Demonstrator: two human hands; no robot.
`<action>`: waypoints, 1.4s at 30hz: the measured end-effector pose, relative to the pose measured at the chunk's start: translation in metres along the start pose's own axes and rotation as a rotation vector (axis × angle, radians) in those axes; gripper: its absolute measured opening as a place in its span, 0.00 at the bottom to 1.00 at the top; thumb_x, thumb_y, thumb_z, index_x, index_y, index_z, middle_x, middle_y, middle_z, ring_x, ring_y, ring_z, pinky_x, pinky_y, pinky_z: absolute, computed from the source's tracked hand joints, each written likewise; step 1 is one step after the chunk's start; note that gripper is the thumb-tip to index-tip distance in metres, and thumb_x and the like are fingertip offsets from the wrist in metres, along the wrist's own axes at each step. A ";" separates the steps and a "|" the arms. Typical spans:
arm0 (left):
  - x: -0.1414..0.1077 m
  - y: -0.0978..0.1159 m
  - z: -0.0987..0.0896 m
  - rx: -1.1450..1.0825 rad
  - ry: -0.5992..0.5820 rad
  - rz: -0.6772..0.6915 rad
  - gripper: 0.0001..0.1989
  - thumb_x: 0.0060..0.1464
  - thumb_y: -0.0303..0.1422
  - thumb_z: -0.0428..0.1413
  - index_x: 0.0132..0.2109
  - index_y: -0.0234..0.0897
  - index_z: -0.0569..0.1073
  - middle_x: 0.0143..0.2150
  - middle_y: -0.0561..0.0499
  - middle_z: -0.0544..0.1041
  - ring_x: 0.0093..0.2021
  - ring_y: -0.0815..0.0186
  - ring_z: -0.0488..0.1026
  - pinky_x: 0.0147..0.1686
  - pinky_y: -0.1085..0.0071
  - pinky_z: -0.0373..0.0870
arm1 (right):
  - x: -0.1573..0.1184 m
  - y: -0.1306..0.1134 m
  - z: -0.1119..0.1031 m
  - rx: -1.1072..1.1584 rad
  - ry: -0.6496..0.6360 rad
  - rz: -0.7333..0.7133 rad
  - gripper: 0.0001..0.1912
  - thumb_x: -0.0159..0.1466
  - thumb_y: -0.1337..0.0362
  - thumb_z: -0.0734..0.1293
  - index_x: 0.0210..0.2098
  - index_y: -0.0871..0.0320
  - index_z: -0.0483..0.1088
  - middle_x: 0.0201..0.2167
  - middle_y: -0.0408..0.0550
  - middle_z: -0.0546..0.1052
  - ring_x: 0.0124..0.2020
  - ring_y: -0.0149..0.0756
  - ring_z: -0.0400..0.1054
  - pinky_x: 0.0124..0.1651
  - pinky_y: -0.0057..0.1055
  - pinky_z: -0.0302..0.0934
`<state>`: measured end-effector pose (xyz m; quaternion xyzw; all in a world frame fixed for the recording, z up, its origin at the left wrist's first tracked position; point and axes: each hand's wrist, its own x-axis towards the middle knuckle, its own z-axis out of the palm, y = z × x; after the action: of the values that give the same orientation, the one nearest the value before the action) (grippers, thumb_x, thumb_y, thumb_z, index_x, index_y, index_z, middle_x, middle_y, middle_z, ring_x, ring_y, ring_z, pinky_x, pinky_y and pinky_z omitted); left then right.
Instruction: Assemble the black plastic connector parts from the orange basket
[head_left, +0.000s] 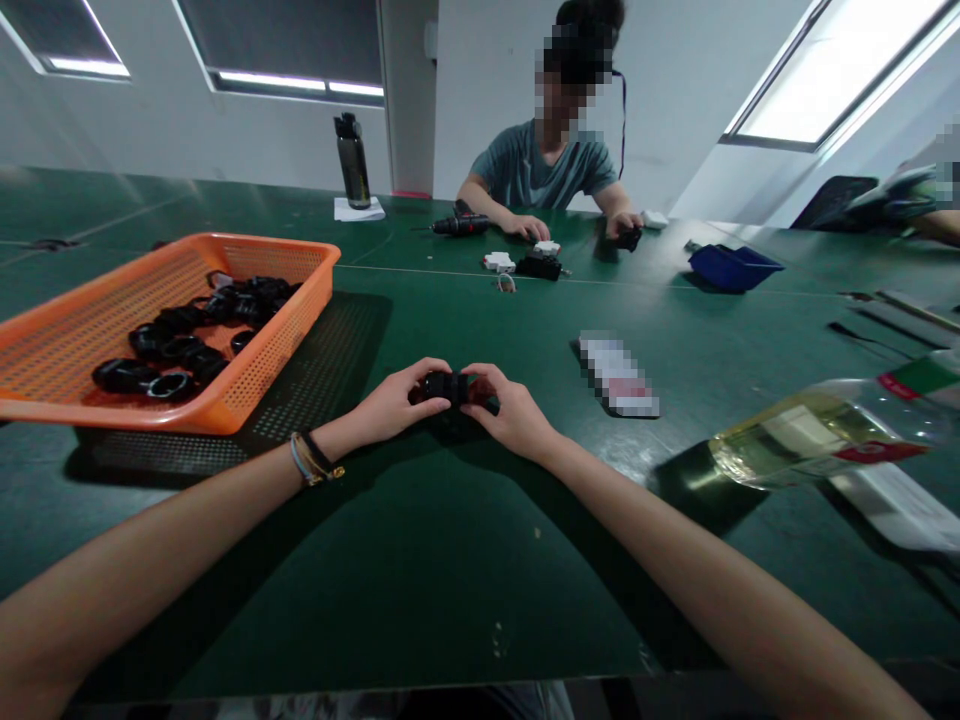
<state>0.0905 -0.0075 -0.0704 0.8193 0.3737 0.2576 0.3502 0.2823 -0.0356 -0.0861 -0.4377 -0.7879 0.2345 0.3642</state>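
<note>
A small black plastic fitting (pixel 448 387), ribbed and roughly cylindrical, is held sideways just above the green table (pixel 420 590). My left hand (pixel 394 400) closes around its left end, thumb in front and fingers behind. On the right end, the fingers and thumb of my right hand (pixel 510 408) pinch it. Parts of both ends are covered by my fingers. To the left, an orange perforated basket (pixel 300 262) contains several black fittings (pixel 187 340) of similar look, some with open ring ends.
Right of my hands lie a blurred-out phone (pixel 619 375) and a large bottle of yellow liquid (pixel 810 430). Across the table sits a person (pixel 544 165) handling small parts, near a power drill (pixel 460 222), white pieces (pixel 499 262) and a blue tray (pixel 733 268). A dark bottle (pixel 352 165) stands behind.
</note>
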 end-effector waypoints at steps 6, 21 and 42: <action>0.001 0.001 -0.001 0.002 0.002 0.003 0.18 0.48 0.38 0.52 0.46 0.38 0.64 0.42 0.51 0.70 0.38 0.64 0.67 0.38 0.69 0.65 | 0.000 0.000 0.000 -0.006 -0.005 0.034 0.18 0.56 0.72 0.64 0.45 0.56 0.60 0.29 0.42 0.72 0.30 0.31 0.68 0.37 0.31 0.63; 0.000 0.001 -0.001 0.012 0.000 0.000 0.17 0.48 0.37 0.52 0.46 0.37 0.64 0.41 0.50 0.70 0.37 0.65 0.67 0.37 0.69 0.65 | 0.001 -0.004 -0.001 -0.009 -0.039 0.070 0.17 0.57 0.71 0.64 0.46 0.58 0.60 0.28 0.41 0.73 0.29 0.30 0.68 0.34 0.29 0.61; 0.000 -0.001 0.000 0.028 -0.004 0.005 0.17 0.49 0.36 0.52 0.47 0.38 0.64 0.41 0.51 0.70 0.37 0.65 0.67 0.37 0.69 0.65 | 0.002 -0.006 -0.001 -0.074 -0.055 0.116 0.16 0.58 0.71 0.63 0.46 0.59 0.61 0.27 0.42 0.74 0.28 0.30 0.68 0.35 0.29 0.60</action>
<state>0.0905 -0.0068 -0.0708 0.8254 0.3746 0.2518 0.3390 0.2796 -0.0373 -0.0803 -0.4889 -0.7791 0.2379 0.3120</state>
